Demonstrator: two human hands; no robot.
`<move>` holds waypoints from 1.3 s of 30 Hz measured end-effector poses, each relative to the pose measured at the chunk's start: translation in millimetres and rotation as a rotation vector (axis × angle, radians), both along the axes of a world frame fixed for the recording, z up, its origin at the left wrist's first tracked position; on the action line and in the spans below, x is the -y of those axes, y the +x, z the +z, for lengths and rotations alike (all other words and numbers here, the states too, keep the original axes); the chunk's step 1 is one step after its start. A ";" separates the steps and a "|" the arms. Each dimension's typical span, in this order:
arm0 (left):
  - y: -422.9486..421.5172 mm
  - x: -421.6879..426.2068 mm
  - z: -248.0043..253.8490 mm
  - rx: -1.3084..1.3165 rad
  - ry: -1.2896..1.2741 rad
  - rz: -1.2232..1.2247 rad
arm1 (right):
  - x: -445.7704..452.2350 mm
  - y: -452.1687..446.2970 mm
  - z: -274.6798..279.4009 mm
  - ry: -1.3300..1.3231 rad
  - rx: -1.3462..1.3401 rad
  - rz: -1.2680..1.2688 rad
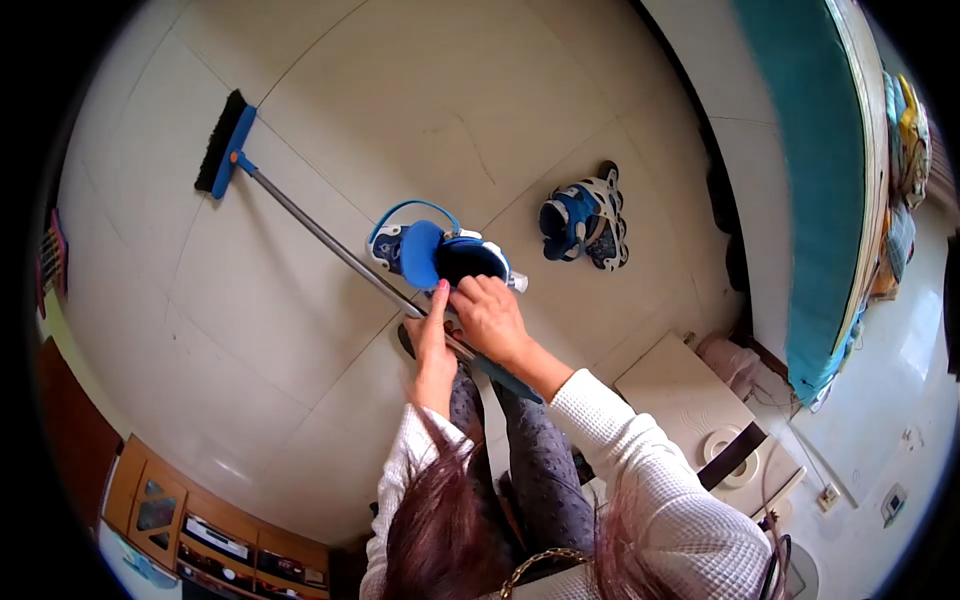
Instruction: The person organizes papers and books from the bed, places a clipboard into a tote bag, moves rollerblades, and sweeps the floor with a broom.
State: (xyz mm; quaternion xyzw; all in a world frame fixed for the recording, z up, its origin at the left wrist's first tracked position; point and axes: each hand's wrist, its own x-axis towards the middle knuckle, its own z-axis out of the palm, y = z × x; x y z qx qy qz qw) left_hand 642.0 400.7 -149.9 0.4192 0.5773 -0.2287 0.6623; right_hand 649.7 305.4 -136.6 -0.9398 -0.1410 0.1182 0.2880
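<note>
A blue and white inline skate point(425, 252) is just in front of my hands, its dark opening facing up and a blue strap looping out at the far side. My right hand point(490, 315) is closed, with curled fingers at the near rim of its cuff. Beside it, my left hand point(432, 350) wraps round the metal pole of a broom point(325, 237), its thumb reaching up to the cuff. The blue broom head with black bristles lies toward the upper left. The pole's dark grip end passes beneath my right forearm. What the left fingers fully enclose is partly hidden.
A second inline skate point(588, 218) is on the tiled floor point(400, 110) to the right. A bed with a teal side point(800, 200) stands at the far right. A wooden cabinet point(160, 515) is at lower left, and a pale board point(680, 385) with cables nearby at lower right.
</note>
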 end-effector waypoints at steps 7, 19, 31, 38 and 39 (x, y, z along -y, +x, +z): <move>-22.5 -17.6 -23.8 0.171 0.136 -0.056 | 10.9 8.2 43.7 0.436 0.102 0.194; -31.1 -15.5 -25.6 0.028 0.182 -0.147 | 179.8 19.2 -156.2 -0.840 -0.392 -0.484; -33.3 35.2 -46.1 0.055 0.025 -0.316 | 131.1 79.1 -59.5 -0.162 -0.269 -0.213; -49.0 43.9 -50.4 0.034 0.059 -0.432 | 87.3 72.2 -60.6 0.069 -0.198 -0.216; -49.8 45.1 -51.1 0.042 0.070 -0.447 | 85.0 68.0 -58.4 0.074 -0.134 -0.216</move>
